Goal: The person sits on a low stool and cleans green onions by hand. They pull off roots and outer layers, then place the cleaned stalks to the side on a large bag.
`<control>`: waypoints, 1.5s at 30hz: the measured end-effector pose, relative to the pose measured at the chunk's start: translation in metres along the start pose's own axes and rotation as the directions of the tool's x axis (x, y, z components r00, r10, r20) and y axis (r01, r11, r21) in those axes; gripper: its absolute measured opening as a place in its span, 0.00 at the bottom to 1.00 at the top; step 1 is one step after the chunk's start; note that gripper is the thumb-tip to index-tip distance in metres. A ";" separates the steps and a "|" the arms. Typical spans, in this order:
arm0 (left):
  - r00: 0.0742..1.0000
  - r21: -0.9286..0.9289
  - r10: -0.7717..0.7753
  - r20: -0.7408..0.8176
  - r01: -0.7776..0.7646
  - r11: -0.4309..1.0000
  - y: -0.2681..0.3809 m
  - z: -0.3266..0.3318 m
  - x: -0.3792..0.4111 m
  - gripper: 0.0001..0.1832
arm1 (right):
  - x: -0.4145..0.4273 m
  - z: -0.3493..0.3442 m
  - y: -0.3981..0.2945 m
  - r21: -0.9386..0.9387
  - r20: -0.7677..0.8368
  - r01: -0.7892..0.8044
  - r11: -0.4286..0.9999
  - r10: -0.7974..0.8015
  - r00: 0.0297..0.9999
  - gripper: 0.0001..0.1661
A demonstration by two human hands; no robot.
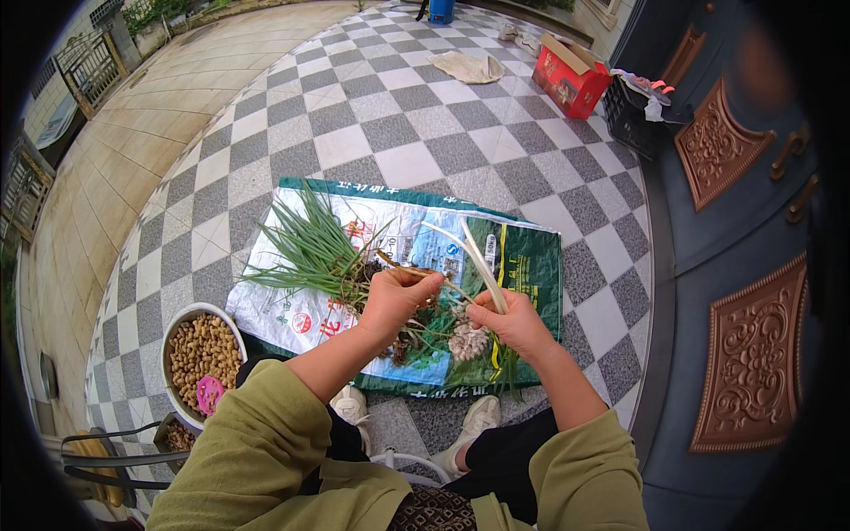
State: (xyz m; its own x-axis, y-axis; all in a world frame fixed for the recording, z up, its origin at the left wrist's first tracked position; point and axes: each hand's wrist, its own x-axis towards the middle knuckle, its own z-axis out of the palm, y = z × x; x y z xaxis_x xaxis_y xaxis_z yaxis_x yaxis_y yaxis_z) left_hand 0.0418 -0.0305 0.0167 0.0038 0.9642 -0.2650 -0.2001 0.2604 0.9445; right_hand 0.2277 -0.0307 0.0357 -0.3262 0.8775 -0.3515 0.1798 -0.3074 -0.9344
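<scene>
In my right hand point(508, 323) are long white scallion stalks point(485, 262), white ends pointing away and green leaves hanging below the palm. My left hand point(400, 300) pinches a thin brownish strip, apparently an outer scallion layer point(405, 268), stretched towards the right fingers. Beneath both hands lies a flattened woven plastic sack point(531, 285) bearing print and a picture of pale peanuts. A bunch of green scallions point(309, 245) rests on its left half, with soil-covered roots point(372, 271) partly behind my left hand. Loose roots and trimmings point(405, 345) lie nearer me.
A white basin of peanuts point(176, 322) with a pink scoop-like item point(210, 394) stands at left, near a chair point(119, 458). Farther off are a cloth point(468, 67), a red cardboard box point(571, 78) and a black crate point(631, 116). A dark door point(737, 232) borders the right.
</scene>
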 end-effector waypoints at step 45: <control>0.995 -0.203 0.011 -0.101 -0.032 0.979 0.005 -0.021 0.011 0.09 | -0.008 -0.023 -0.009 -0.019 0.279 -0.052 0.998 0.055 0.959 0.16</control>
State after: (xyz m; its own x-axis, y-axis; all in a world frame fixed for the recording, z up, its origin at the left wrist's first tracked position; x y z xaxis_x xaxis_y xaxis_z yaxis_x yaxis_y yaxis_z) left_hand 0.0201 -0.0199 0.0147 -0.0974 0.9571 -0.2727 -0.3949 0.2143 0.8934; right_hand 0.2498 -0.0270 0.0481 -0.5616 0.7218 -0.4044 0.2139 -0.3455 -0.9137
